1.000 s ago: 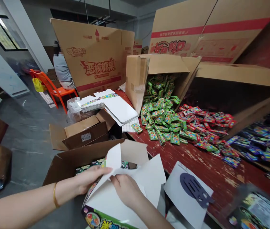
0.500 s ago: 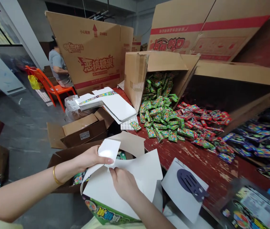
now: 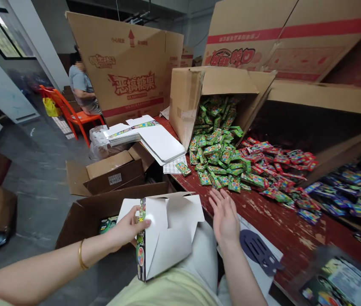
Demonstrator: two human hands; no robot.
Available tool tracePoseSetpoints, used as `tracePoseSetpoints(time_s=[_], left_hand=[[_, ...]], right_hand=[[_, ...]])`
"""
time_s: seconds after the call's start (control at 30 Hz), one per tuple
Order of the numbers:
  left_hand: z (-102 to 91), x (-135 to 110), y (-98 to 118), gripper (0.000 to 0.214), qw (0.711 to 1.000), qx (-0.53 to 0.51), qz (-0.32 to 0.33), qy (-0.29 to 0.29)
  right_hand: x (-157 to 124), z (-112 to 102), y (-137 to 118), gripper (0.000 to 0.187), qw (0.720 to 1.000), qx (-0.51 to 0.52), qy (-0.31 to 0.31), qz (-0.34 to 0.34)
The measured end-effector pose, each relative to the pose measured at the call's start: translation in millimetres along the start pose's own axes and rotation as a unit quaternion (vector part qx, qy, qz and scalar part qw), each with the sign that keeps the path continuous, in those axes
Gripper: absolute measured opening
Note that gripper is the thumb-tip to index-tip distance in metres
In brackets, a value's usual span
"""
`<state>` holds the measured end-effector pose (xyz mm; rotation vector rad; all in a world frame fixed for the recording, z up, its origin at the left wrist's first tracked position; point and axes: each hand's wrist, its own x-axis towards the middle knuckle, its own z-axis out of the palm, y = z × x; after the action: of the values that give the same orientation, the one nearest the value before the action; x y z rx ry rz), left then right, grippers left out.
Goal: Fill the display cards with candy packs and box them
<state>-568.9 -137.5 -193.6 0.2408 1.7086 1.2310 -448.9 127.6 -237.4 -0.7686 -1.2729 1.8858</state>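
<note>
A partly folded carton, white inside with a printed strip along one edge, is held above the lap by the left hand, the thumb pressed over that strip; whether its base is also borne by the legs cannot quite be told. The right hand is held apart from it — opened out, fingers extended — near the edge of the red worktop. Beside that wrist, a purple slotted piece is seen on a white sheet. Farther back, green packets are heaped beside red packets, and flat white cartons are stacked to their left.
</note>
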Motion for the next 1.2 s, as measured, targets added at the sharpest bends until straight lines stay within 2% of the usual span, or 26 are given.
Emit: tracePoseSetpoints(time_s=[0.07, 0.17, 0.27, 0.37, 0.43, 0.53, 0.63, 0.7, 0.8, 0.9, 0.97, 1.03, 1.13, 1.2], left_hand=[[3.7, 1.4, -10.4, 0.066, 0.999, 0.016, 0.002, 0.029], [12.4, -1.5, -23.6, 0.062, 0.997, 0.034, 0.002, 0.076], [24.3, -7.4, -31.6, 0.071, 0.995, 0.000, 0.046, 0.086], [30.2, -8.9, -30.9, 0.081, 0.992, -0.054, 0.058, 0.100], [26.4, -6.4, -24.1, 0.084, 0.987, -0.068, 0.056, 0.138], [9.9, -4.6, -3.8, 0.082, 0.979, -0.084, 0.071, 0.172], [-11.3, -15.2, 22.8, 0.083, 0.982, -0.111, 0.065, 0.141], [-22.4, -29.5, 38.5, 0.082, 0.985, -0.125, 0.068, 0.097], [-30.9, -52.3, 53.2, 0.076, 0.986, -0.143, 0.086, 0.018], [-35.3, -64.1, 55.6, 0.070, 0.985, -0.147, 0.081, -0.032], [-39.9, -63.3, 50.8, 0.067, 0.987, -0.147, 0.061, -0.013], [-45.6, -58.1, 42.5, 0.066, 0.988, -0.153, 0.025, 0.010], [-52.1, -50.2, 30.3, 0.065, 0.986, -0.162, -0.035, 0.008], [-53.8, -47.9, 25.1, 0.059, 0.986, -0.157, -0.063, -0.004]], right_hand=[[9.7, 0.6, 5.7, 0.048, 0.998, -0.055, -0.021, 0.022], [7.3, 13.8, 20.2, 0.041, 0.990, -0.100, -0.086, 0.049], [-4.4, 30.4, 42.1, 0.039, 0.980, -0.146, -0.129, 0.051], [-15.2, 34.7, 58.0, 0.039, 0.970, -0.194, -0.141, 0.043], [-21.4, 30.5, 56.5, 0.041, 0.965, -0.221, -0.143, 0.022], [-28.7, 22.4, 30.6, 0.049, 0.954, -0.253, -0.154, -0.046], [-29.6, 20.4, -12.4, 0.048, 0.941, -0.235, -0.232, -0.079], [-25.8, 25.2, -38.2, 0.041, 0.939, -0.167, -0.293, -0.063], [-21.0, 41.7, -57.8, 0.045, 0.944, -0.042, -0.325, -0.017], [-24.8, 59.4, -53.9, 0.083, 0.919, 0.010, -0.391, 0.050], [-30.9, 66.3, -43.7, 0.093, 0.895, -0.006, -0.441, 0.065], [-36.4, 68.4, -31.4, 0.090, 0.888, -0.071, -0.452, 0.053], [-37.6, 64.2, -12.5, 0.081, 0.890, -0.172, -0.419, 0.050], [-33.2, 57.2, -2.7, 0.078, 0.890, -0.167, -0.420, 0.052]])
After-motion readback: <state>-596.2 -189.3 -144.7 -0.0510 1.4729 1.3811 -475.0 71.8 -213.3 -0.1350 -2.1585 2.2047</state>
